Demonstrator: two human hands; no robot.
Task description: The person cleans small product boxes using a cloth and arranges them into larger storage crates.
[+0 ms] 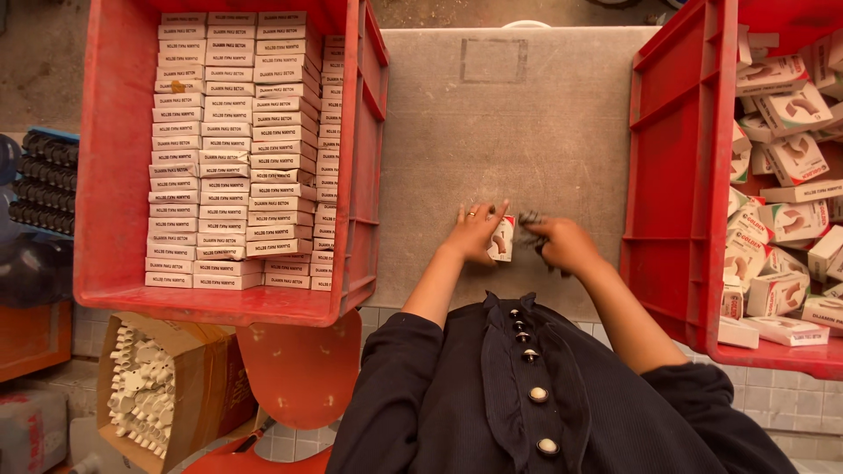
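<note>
Grey and scuffed, the counter (527,123) is running between two red plastic crates, with tiled floor showing below its near edge. At the middle of its near side, a person in a dark buttoned garment is working on a small white carton (502,239) with red print. The left hand (477,230) is pressing against the carton's left face, fingers spread and thumb along the side, steadying it upright on the counter. The right hand (562,246) is curling closed around a bunch of small dark pieces (530,219), just beside the carton's open end; what exactly they are is too blurred to tell.

Judging by its look, the carton is thin cardboard: light, easy to crush, best pinched on its narrow side walls rather than its flaps. The dark pieces are probably hard and loose, so a cupped fist suits them.

Left of the person, a red crate (114,175) is holding filled cartons packed on edge in tidy rows. The right crate (680,175) is holding the same kind of cartons, tumbled loosely. Below, on the floor, an open cardboard box (215,386) is holding white plastic pieces, beside a red stool (303,369).
</note>
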